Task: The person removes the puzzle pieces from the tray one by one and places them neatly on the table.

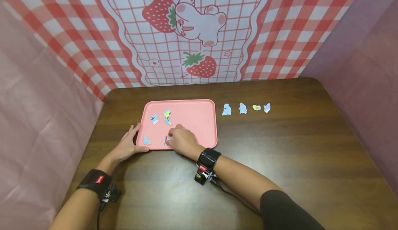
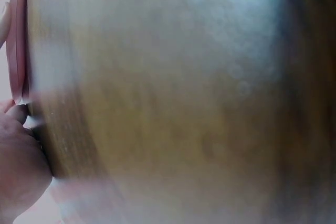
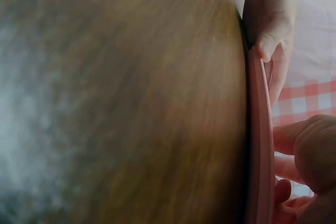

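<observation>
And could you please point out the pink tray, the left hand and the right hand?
Pink tray (image 1: pixel 202 116), head view: bare inner surface.
Left hand (image 1: pixel 125 148), head view: its back.
Right hand (image 1: pixel 184 141), head view: its back.

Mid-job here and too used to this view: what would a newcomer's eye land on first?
Probably the red-and-white checked cloth behind the table, printed with big strawberries and a white animal. Next, the pink tray, with the left hand at its near left corner and the right hand over its near edge. Then four small pale-blue and yellow pieces in a row right of it.
</observation>
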`<control>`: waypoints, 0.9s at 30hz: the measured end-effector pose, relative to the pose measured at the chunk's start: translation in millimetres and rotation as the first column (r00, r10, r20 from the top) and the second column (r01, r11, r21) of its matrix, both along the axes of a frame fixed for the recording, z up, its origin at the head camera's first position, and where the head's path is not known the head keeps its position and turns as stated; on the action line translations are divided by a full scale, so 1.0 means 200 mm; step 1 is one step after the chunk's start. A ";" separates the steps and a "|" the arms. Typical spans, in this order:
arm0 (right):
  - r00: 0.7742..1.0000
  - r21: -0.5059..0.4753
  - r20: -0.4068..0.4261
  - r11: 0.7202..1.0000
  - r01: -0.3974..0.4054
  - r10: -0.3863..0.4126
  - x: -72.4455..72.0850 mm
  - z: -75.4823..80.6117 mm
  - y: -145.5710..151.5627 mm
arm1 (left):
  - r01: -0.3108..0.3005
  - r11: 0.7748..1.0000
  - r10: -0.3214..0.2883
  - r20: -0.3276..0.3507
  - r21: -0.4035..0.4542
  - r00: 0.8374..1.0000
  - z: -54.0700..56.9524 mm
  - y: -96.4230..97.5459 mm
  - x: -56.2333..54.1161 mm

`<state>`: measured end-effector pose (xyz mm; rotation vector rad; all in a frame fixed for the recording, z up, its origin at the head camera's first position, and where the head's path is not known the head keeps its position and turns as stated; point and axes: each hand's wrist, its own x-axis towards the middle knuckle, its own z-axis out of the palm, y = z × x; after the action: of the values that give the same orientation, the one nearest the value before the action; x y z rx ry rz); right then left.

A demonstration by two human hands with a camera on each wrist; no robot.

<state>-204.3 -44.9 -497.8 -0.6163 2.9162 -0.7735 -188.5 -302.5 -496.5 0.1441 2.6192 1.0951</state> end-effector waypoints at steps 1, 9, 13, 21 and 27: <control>1.000 0.002 -0.002 1.000 -0.007 0.007 0.00 0.00 0.00 | 0.000 1.000 0.000 -0.004 -0.002 1.000 0.00 0.00 0.00; 0.999 -0.005 0.040 1.000 -0.028 0.028 0.00 0.01 -0.04 | 0.000 1.000 0.000 -0.011 0.001 1.000 0.00 0.00 0.00; 0.997 -0.054 0.068 0.998 -0.040 0.044 -0.01 0.01 -0.04 | 0.002 1.000 -0.002 -0.010 0.001 1.000 0.00 0.00 0.00; 0.982 -0.344 0.161 0.938 -0.040 0.101 -0.04 0.01 0.00 | 0.004 1.000 -0.004 -0.022 0.005 1.000 0.00 0.00 0.00; 0.979 -0.455 0.171 0.890 -0.024 0.114 -0.04 0.00 0.02 | 0.009 1.000 -0.009 -0.025 -0.015 1.000 0.00 0.00 0.00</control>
<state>-212.6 -41.3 -498.0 -0.6269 2.5279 -1.4335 -189.0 -301.9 -497.1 0.1671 2.6458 1.0769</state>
